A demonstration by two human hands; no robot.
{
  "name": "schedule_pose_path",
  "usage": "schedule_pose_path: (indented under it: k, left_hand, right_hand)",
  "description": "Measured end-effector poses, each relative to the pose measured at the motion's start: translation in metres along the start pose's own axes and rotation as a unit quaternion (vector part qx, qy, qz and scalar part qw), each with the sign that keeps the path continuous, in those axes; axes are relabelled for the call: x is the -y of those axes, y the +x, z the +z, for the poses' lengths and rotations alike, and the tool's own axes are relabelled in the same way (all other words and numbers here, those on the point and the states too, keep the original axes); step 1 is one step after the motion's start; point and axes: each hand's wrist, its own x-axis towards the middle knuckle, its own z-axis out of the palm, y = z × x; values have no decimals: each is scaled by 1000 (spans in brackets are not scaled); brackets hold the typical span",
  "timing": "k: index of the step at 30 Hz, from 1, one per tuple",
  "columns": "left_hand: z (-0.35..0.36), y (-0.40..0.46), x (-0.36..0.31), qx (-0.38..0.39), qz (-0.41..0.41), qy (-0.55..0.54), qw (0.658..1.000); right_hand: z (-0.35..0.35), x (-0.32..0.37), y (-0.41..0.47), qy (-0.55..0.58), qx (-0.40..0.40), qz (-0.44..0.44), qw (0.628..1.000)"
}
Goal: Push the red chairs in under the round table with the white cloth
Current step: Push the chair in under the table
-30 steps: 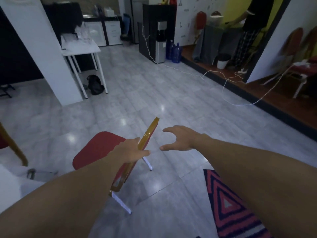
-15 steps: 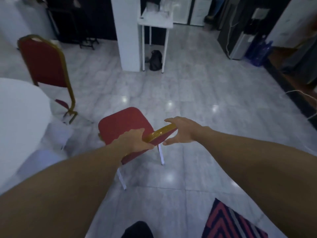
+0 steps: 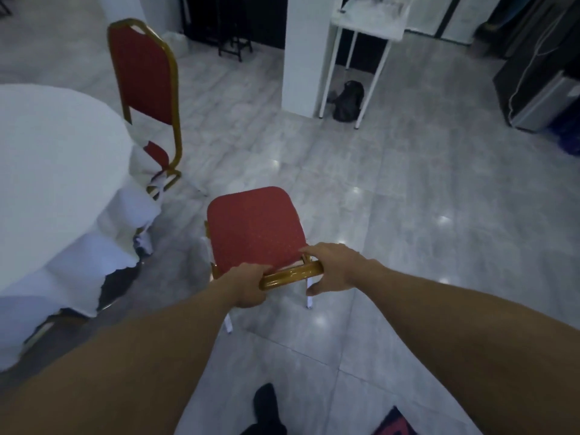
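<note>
A red chair (image 3: 252, 229) with a gold frame stands on the tiled floor in front of me, seen from above. My left hand (image 3: 248, 285) grips the left end of its gold backrest top. At the right end of the same bar my right hand (image 3: 334, 266) curls over it, thumb below. The round table with the white cloth (image 3: 47, 183) fills the left side, apart from this chair. A second red chair (image 3: 144, 76) stands behind the table's edge, its seat partly under the cloth.
A white pillar (image 3: 303, 51) and a white side table (image 3: 370, 23) stand at the back, with a dark bag (image 3: 348, 102) on the floor between them. A dark cabinet (image 3: 539, 80) is at the right. My dark foot (image 3: 266, 406) and a striped rug corner (image 3: 394, 423) are at the bottom.
The view has swung left, bringing the table and the second chair in. The chair has turned to face away from me, and my right hand has come onto its backrest beside the left.
</note>
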Motion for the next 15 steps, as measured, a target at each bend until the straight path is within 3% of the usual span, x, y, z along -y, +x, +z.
schedule_pose_path:
  k: [7, 15]
  left_hand:
    - [-1, 8, -1, 26, -34, 5, 999]
    - [-8, 14, -30, 21, -117, 2, 993]
  right_hand:
    - [4, -17, 33, -42, 50, -75, 995]
    - [-14, -45, 55, -103, 54, -165, 979]
